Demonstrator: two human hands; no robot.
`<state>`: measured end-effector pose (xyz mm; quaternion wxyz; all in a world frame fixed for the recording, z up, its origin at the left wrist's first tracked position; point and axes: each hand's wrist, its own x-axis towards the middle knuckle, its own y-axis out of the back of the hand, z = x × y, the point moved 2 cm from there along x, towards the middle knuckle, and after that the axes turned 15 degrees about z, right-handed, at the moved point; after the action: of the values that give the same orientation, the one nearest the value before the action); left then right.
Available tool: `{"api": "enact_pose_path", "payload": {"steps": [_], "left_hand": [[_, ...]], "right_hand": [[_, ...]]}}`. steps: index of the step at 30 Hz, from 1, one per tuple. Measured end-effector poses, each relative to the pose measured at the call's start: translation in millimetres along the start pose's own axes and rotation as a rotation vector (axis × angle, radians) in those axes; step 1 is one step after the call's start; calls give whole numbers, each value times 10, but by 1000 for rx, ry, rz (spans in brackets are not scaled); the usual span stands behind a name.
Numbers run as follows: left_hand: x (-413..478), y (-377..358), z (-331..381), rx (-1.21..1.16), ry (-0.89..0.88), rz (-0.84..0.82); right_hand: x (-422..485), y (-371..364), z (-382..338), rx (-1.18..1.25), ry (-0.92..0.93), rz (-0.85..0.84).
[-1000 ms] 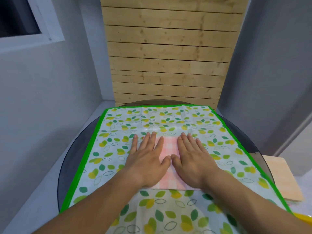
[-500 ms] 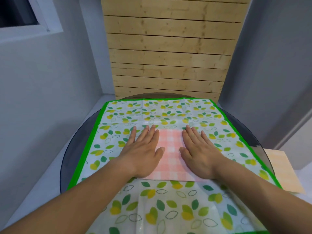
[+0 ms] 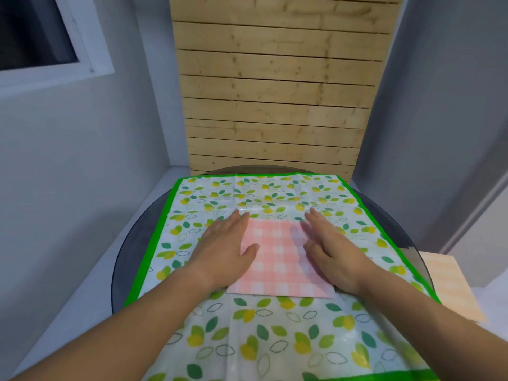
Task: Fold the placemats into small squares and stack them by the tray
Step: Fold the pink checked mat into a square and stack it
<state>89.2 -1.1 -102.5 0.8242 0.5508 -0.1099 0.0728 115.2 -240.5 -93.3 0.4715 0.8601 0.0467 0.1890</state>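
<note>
A pink checked placemat, folded into a small square, lies in the middle of the leaf-print tablecloth. My left hand rests flat, palm down, on the placemat's left edge with fingers together. My right hand lies over its right edge, slightly tilted, fingers straight. Neither hand grips anything. The tray is not in view.
The cloth with its green border covers a round dark glass table. A pale wooden board sits low at the right beyond the table. A slatted wooden panel stands behind, between grey walls.
Both hands have slid apart from the middle of the placemat to its left and right edges, uncovering its centre. The camera has tilted down a little.
</note>
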Motion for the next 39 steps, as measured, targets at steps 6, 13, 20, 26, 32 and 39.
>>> {"api": "enact_pose_path", "payload": {"steps": [6, 13, 20, 26, 32, 39], "left_hand": [[-20, 281, 80, -223, 386, 113], [-146, 324, 177, -485, 594, 53], [-213, 291, 232, -509, 580, 96], [-279, 214, 360, -609, 561, 141], [-336, 28, 959, -667, 409, 220], [-347, -462, 2259, -787, 215, 147]], "right_hand": [[-83, 287, -49, 102, -314, 226], [-115, 334, -131, 403, -664, 32], [-151, 342, -133, 470, -695, -14], [-265, 391, -18, 495, -633, 39], [-523, 764, 292, 460, -547, 305], [-1112, 1528, 953, 391, -589, 513]]}}
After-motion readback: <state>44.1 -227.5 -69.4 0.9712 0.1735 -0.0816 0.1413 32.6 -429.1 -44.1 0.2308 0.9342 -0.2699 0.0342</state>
